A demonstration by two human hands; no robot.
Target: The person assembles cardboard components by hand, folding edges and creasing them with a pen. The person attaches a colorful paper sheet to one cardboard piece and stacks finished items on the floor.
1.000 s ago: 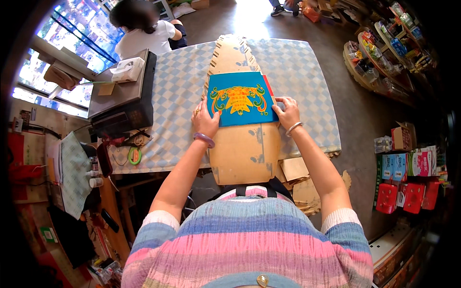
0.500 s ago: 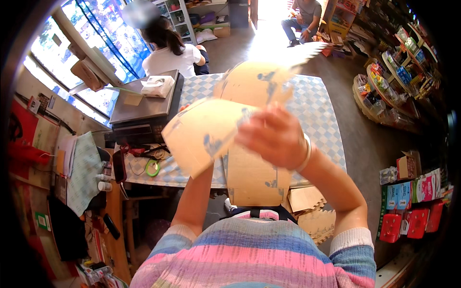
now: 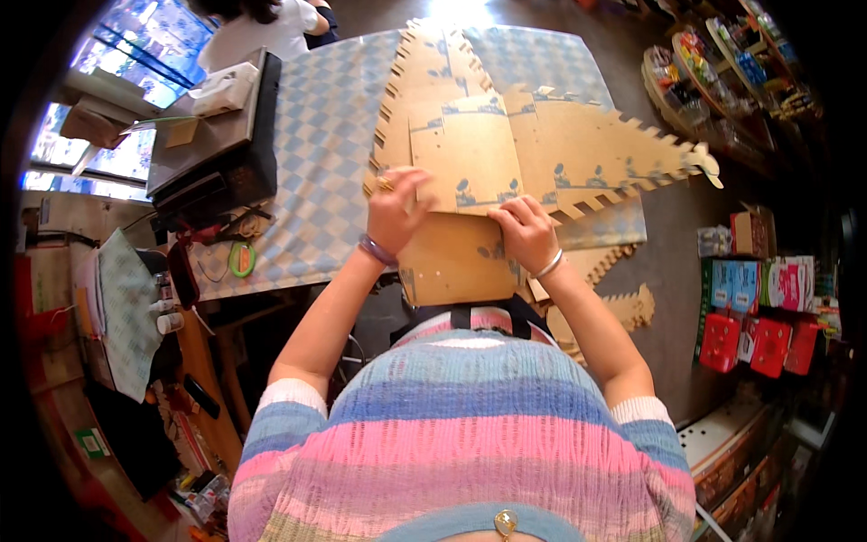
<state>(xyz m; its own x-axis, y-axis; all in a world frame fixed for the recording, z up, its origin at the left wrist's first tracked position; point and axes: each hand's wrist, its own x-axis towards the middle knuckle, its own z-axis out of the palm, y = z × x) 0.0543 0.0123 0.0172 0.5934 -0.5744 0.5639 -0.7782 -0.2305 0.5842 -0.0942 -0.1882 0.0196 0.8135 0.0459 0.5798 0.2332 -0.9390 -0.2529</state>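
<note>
A large tan cardboard piece with blue printed patches lies on the table, its two toothed wings spreading away from me and to the right. My right hand pinches the near edge of its middle panel, fingers on top. At the panel's near left corner is my left hand, slightly blurred, its fingers apart and touching the cardboard. Below both hands, another plain cardboard panel hangs over the table edge toward my body. What lies under the stacked cardboard is hidden.
The table has a blue-and-white checked cloth. At its left stand a dark scale with a tissue pack and a green tape ring. Toothed cardboard pieces lie low at the right. A person sits beyond the table.
The cardboard that was raised and tilted in my hands now lies flat, wings spread. Both hands have come down to its near edge, and my view has tipped downward.
</note>
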